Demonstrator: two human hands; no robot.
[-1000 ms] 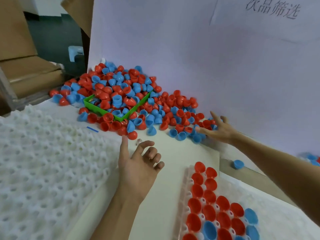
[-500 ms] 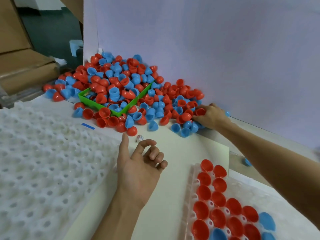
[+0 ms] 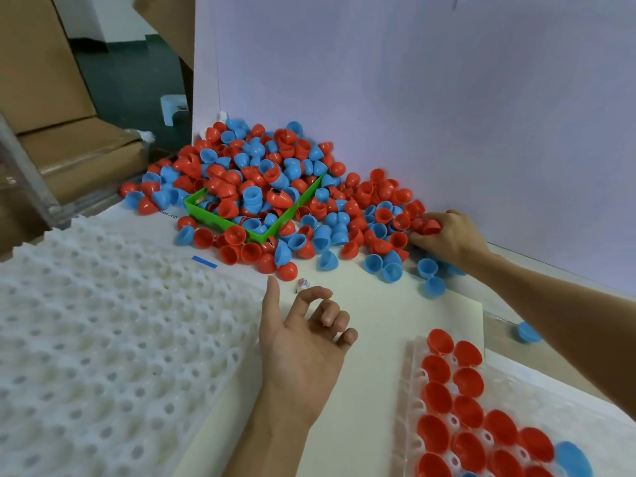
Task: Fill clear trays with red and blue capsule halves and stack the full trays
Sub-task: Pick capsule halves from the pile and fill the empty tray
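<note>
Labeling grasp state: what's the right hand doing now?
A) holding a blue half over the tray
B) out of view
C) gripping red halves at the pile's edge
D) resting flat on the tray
C: the right hand curls round red halves at the pile edge by the white board.

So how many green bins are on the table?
1. The green bin sits half buried in the capsule pile by the white board. The pile could hide another.

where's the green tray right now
In the head view the green tray sits at centre-left, half buried in the pile of capsule halves against the white board.
</note>
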